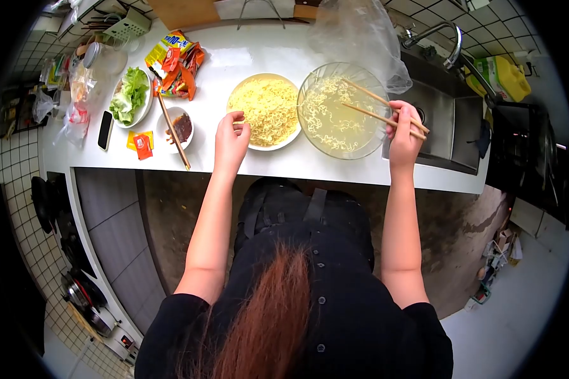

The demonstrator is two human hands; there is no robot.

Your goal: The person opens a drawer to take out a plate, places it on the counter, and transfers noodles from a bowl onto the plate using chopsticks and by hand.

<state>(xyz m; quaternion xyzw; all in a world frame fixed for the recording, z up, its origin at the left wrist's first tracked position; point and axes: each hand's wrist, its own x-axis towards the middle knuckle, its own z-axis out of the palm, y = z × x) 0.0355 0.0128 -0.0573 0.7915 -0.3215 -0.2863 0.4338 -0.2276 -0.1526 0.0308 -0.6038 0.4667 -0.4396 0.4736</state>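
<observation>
My right hand point(405, 134) is closed on a pair of wooden chopsticks point(374, 106), their tips over the large glass bowl point(382, 129). Cloudy water and loose noodles point(325, 107) fill that bowl. Just left of it, a white plate point(270, 148) is heaped with yellow noodles point(267, 110). At the plate's left edge is my left hand point(233, 140), its fingers curled; whether they touch the rim or hold anything is too small to tell. Further left, another pair of chopsticks point(174, 134) lies across a small bowl of dark red sauce point(182, 128).
Lettuce point(130, 95) on a plate, a phone point(105, 131), sauce packets point(143, 145) and torn wrappers point(178, 66) lie at the left. A plastic bag point(360, 38) is behind the glass bowl. The sink point(446, 126) and faucet point(452, 47) are at the right.
</observation>
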